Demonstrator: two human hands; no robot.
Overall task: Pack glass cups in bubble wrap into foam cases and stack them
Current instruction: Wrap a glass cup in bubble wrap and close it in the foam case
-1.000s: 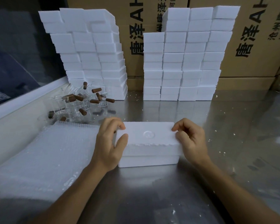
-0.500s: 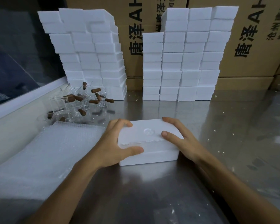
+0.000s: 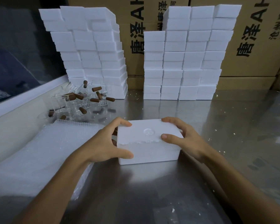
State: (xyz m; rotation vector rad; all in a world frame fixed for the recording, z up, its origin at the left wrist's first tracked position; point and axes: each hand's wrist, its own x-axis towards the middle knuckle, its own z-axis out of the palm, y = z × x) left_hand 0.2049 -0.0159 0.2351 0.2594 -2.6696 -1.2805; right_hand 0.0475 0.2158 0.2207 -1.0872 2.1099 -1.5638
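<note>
Steel table (image 3: 152, 191): closed foam case (image 3: 148, 141) at centre, near edge. Left hand (image 3: 103, 143), right hand (image 3: 184, 139) curled round its ends, gripping. Squeeze evenly, keep halves seated, carry level to stacks (image 3: 184, 62) behind.

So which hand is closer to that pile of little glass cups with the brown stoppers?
The left hand. It grips the foam case's left end, just in front of the glass cups; the right hand holds the opposite end, farther off.
</note>
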